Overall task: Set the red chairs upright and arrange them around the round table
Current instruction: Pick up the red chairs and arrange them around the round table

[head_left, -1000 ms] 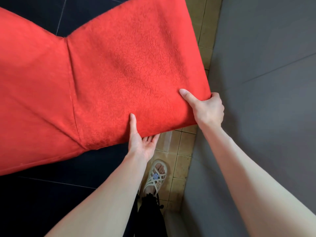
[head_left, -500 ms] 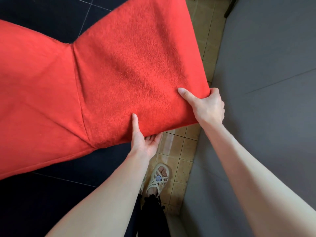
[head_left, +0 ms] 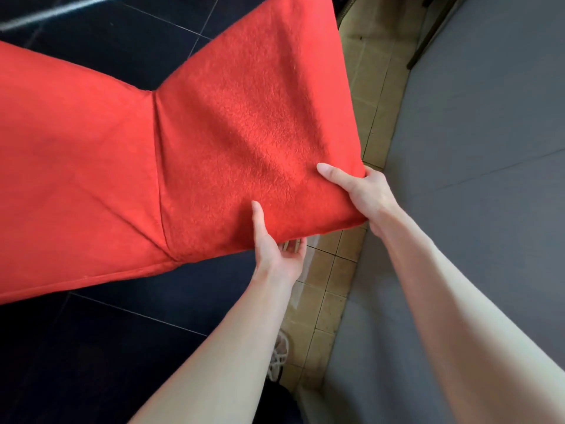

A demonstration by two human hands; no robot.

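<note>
Red chair [head_left: 229,142] is all fuzzy crinkled fabric, seam down the middle. Left hand [head_left: 275,252] and right hand [head_left: 367,194] both grip its near edge, thumbs on top.

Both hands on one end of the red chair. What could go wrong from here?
1. Left hand and right hand grip only the near end of the red chair, over its fabric cover; it may slip and the far end drop.
2. The sandalled foot is on the floor near that edge; a drop could hit it.
3. The corner could knock the grey surface beside it.
</note>
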